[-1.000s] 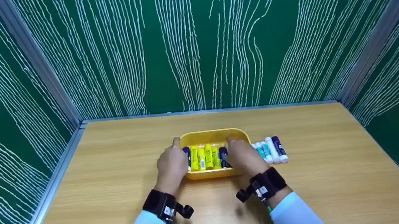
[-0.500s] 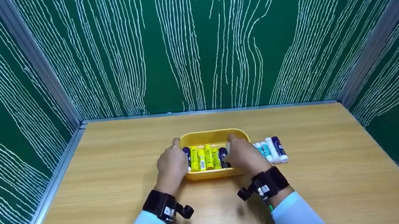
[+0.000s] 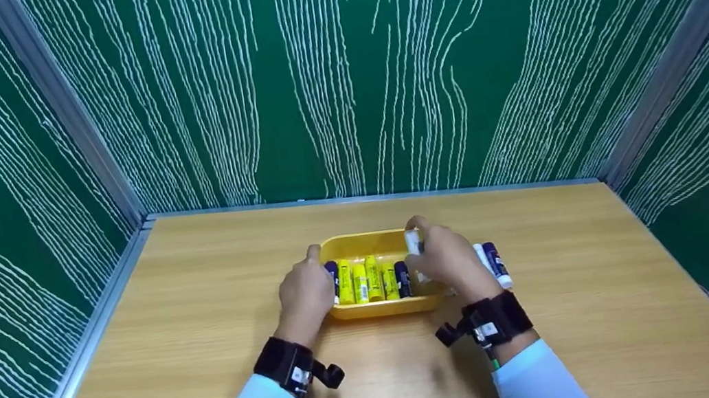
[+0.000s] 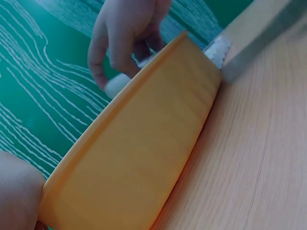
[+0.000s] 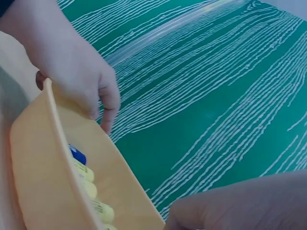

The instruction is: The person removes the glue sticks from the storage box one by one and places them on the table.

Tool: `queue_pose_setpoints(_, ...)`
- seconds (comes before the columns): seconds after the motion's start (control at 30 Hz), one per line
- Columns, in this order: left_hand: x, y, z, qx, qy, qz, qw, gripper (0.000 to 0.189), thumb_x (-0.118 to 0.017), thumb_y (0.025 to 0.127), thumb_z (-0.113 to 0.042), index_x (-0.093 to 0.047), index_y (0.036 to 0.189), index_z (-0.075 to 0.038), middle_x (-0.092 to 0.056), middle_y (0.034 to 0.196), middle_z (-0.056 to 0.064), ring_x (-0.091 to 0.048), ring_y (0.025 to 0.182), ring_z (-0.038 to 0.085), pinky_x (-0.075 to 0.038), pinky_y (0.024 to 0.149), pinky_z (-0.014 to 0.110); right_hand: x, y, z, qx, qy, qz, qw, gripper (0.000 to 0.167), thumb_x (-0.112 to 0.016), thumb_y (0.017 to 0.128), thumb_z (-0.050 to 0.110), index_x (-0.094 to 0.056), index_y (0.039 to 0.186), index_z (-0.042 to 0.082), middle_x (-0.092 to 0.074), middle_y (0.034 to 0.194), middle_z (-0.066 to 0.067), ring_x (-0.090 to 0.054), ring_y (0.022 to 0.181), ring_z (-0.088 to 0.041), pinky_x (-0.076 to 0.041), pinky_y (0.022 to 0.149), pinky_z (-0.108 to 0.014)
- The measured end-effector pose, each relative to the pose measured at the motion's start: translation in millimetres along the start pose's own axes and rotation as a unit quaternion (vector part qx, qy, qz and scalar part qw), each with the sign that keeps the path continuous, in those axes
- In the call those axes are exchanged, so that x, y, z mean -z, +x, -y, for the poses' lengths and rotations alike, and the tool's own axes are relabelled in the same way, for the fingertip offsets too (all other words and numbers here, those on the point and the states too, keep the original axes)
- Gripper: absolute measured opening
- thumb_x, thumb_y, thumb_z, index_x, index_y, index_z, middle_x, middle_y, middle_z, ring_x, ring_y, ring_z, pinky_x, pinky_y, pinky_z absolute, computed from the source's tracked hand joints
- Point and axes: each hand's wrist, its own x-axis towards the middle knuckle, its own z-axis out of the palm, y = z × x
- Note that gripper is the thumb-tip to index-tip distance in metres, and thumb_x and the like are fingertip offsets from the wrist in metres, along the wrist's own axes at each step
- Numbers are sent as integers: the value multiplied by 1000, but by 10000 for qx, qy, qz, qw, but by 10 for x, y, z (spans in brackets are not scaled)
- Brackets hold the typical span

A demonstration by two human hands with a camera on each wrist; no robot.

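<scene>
A yellow plastic container (image 3: pixel 380 308) stands on the wooden table, with a row of yellow glue sticks (image 3: pixel 373 280) and dark purple ones (image 3: pixel 402 279) lying inside. My left hand (image 3: pixel 307 289) grips the container's left end; in the right wrist view this hand (image 5: pixel 76 72) wraps over the rim. Over the right end, my right hand (image 3: pixel 449 258) pinches a white glue stick (image 3: pixel 413 243) between thumb and fingers. The left wrist view shows the white glue stick (image 4: pixel 117 85) just above the far rim, partly hidden by the container wall.
To the right of the container lie a white glue stick (image 3: pixel 482 256) and a purple one with a white end (image 3: pixel 497 266), partly behind my right hand. Green panels (image 3: pixel 380 84) with white wavy lines and metal posts (image 3: pixel 64 108) enclose the table.
My right hand has moved right and up within the container's right end, and the white glue stick now shows in its fingers. Some sticks inside have shifted slightly right. The left hand has stayed put.
</scene>
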Motion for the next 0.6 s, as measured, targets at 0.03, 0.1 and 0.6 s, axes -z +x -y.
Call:
queue_pose_setpoints(0.03, 1, -1, -1, 17, -16, 18, 10000, 57, -54, 119, -21, -43, 175, -15, -81, 133, 21, -78, 100, 27, -68, 91, 46, 31, -2, -7, -8, 63, -18, 10000, 64, -78, 103, 17, -53, 162, 27, -73, 130, -17, -72, 101, -34, -64, 75, -33)
queue_pose_setpoints(0.1, 1, -3, -4, 40, -38, 31, 10000, 57, -54, 119, -21, -42, 175, -15, -80, 134, 20, -78, 101, 27, -68, 91, 46, 100, -3, -23, -17, 147, -61, 9999, 63, -77, 104, 18, -53, 161, 27, -73, 124, -17, -72, 99, -32, -63, 75, -32)
queue_pose_setpoints(0.6, 2, -4, 16, -16, -164, 7, 9999, 56, -51, 120, -20, -42, 175, -15, -80, 134, 21, -79, 105, 28, -68, 94, 47, 597, -51, -344, 117, 255, -226, 9994, 67, -74, 108, 18, -49, 170, 22, -72, 137, -27, -74, 114, -38, -66, 91, -46)
